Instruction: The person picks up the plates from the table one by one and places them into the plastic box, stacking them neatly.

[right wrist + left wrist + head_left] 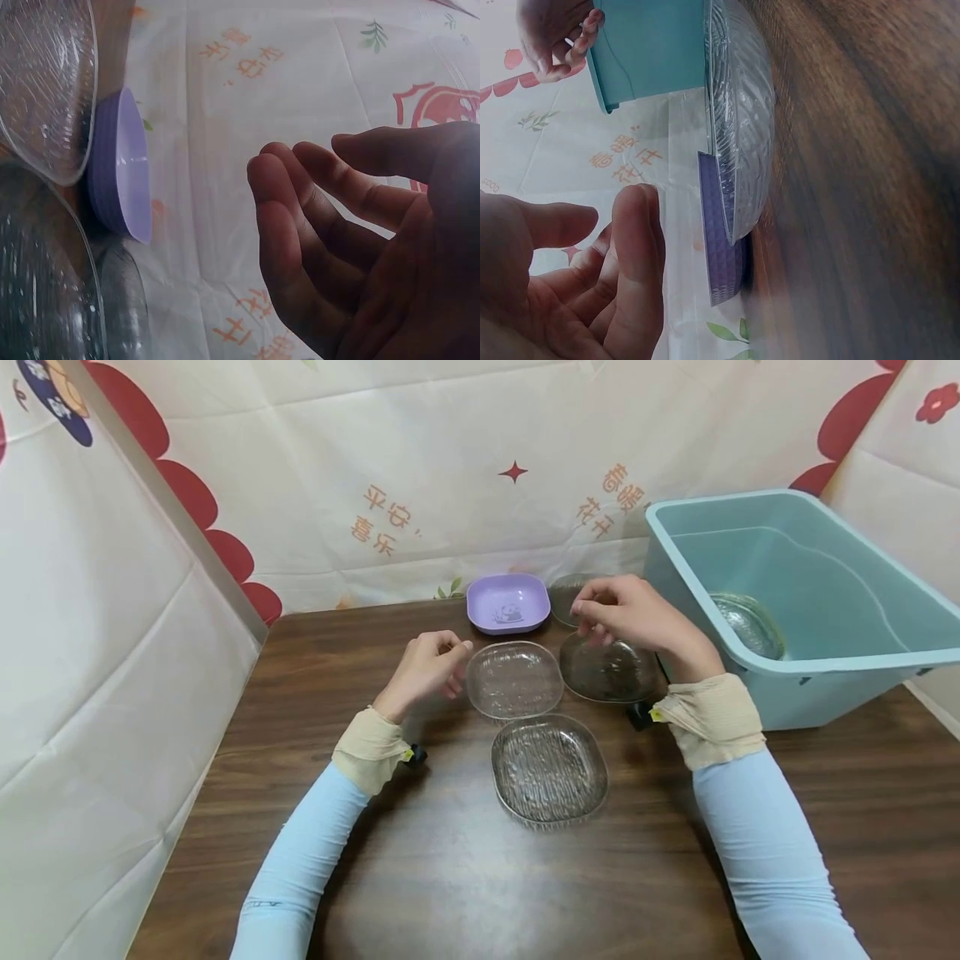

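Observation:
Several clear ribbed plastic dishes lie on the wooden table: one nearest the front [550,770], one in the middle [514,680], a darker-looking one [609,670] to its right, and another [567,592] behind. A purple dish [508,603] with a panda print stands at the back. My left hand [427,670], fingers loosely bent and holding nothing, hovers just left of the middle dish; its palm [577,292] shows in the left wrist view. Above the darker dish hangs my right hand [626,614], also empty with relaxed fingers, partly covering the dishes behind it.
A large teal tub [825,664] stands at the right of the table, with a clear round dish [750,625] inside it. A printed white cloth [300,510] hangs behind the table and along the left side. The wooden table [465,893] extends towards the front.

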Tool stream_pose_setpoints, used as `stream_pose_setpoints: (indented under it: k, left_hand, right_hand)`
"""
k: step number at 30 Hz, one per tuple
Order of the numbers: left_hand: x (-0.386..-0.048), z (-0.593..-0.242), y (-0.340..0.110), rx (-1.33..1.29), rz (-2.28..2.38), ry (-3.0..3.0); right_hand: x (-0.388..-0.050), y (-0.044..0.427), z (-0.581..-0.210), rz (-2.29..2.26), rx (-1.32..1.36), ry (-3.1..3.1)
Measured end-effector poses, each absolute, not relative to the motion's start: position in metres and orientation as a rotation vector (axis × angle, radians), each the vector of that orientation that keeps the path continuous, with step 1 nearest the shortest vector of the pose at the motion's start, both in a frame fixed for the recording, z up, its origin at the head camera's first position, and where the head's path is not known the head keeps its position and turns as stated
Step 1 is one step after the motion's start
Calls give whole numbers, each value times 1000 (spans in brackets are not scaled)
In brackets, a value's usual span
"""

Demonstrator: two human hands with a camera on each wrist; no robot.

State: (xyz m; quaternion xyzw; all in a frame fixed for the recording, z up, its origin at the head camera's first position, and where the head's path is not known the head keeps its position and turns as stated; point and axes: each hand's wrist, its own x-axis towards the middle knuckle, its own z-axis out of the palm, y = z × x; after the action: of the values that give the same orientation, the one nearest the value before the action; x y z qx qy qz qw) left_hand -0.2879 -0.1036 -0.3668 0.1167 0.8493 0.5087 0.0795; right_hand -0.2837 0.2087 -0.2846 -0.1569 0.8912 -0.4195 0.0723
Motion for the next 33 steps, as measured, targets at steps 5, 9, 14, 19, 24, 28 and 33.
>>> stream_pose_setpoints:
  k: [5,9,14,19,24,28,33]
  left_hand:
    - [-286,-367,-109,312,1501,2562]
    - [-285,-370,-111,260,1404,2578]
    - [-286,-373,-111,181,1226,2549]
    - [-290,-378,-109,191,1102,2521]
    - [-291,-381,-109,174,1113,2494]
    - [-291,-384,-109,124,1194,2411]
    - [-292,-385,-108,121,1212,2364]
  right_hand:
    - [-285,213,-283,-1324,-414,2670]
    - [-284,211,-281,-1346,-405,2656]
    - [-286,210,-282,-1352,-412,2639]
    - [-285,214,-282,-1361,-396,2645]
    - [-284,213,-280,-1370,-401,2647]
    - [-283,212,-280,-1357,-406,2643]
    - [-284,213,-282,-1328,-417,2645]
